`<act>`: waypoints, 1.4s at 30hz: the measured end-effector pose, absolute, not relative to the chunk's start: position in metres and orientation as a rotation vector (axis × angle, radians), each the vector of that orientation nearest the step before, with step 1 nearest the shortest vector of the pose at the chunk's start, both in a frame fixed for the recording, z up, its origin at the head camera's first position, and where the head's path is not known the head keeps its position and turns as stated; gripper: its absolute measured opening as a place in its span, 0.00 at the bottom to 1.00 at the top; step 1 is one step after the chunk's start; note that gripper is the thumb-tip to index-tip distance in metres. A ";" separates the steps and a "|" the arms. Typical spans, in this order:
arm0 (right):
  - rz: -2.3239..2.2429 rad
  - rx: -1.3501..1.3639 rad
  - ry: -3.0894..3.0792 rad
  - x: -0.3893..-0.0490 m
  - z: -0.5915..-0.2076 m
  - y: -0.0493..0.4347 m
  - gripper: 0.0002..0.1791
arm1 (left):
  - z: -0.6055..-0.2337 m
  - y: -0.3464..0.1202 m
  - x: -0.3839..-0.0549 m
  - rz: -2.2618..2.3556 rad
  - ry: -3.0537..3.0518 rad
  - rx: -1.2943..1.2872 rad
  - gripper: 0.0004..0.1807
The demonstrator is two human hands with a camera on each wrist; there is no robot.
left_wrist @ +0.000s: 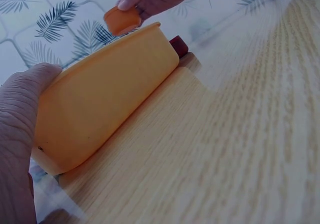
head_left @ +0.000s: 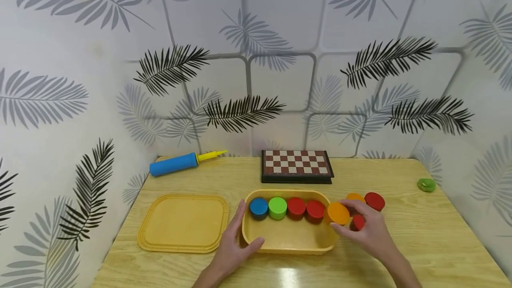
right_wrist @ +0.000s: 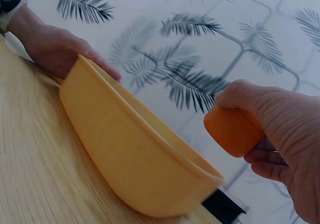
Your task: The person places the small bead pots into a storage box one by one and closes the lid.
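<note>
My right hand (head_left: 366,226) pinches a small round orange tub (head_left: 338,214) between thumb and fingers, at the right end of a yellow plastic box (head_left: 290,250). In the left wrist view, that orange tub (left_wrist: 121,22) is above the box's rim. With fingers and thumb extended, my left hand (head_left: 234,246) rests against the left end of the box; its thumb lies at the near rim. Inside, along the far wall, stand a blue tub (head_left: 258,208), a green tub (head_left: 278,208) and two red tubs (head_left: 296,208).
Beyond my right hand stand another orange tub (head_left: 355,197), a dark red one (head_left: 374,201) and a red one (head_left: 358,222). A yellow lid (head_left: 184,223) lies left of the box. Farther back are a chessboard (head_left: 297,163), a blue pump (head_left: 174,164) and a green lump (head_left: 426,185).
</note>
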State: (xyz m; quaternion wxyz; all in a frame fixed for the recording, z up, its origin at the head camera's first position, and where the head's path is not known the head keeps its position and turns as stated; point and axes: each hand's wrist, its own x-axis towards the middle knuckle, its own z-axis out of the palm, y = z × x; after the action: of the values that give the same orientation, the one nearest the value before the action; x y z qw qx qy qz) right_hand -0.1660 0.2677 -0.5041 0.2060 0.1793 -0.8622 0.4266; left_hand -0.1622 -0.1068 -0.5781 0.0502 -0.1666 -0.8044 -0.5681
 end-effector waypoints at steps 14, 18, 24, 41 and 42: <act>1.183 0.816 -2.612 -0.184 -0.514 0.191 0.28 | -0.574 -0.106 -0.161 -1.753 -2.478 -0.467 0.54; 1.145 0.857 -2.744 -0.189 -0.520 0.173 0.28 | -0.574 -0.105 -0.161 -1.765 -2.482 -0.466 0.55; 1.075 0.937 -2.860 -0.200 -0.522 0.148 0.28 | -0.574 -0.103 -0.162 -1.755 -2.491 -0.448 0.56; 1.200 1.050 -2.844 -0.205 -0.519 0.111 0.25 | -0.573 -0.103 -0.162 -1.759 -2.490 -0.445 0.55; 1.196 1.053 -2.846 -0.204 -0.519 0.110 0.25 | -0.573 -0.103 -0.162 -1.760 -2.490 -0.448 0.55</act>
State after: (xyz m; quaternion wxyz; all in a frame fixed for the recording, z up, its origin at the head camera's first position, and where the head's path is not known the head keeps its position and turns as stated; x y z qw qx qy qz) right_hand -0.2044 0.1102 -0.5193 -0.0601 0.3222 -0.8710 0.3659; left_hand -0.1622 -0.1034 -0.5734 0.0298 -0.1454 -0.8075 -0.5708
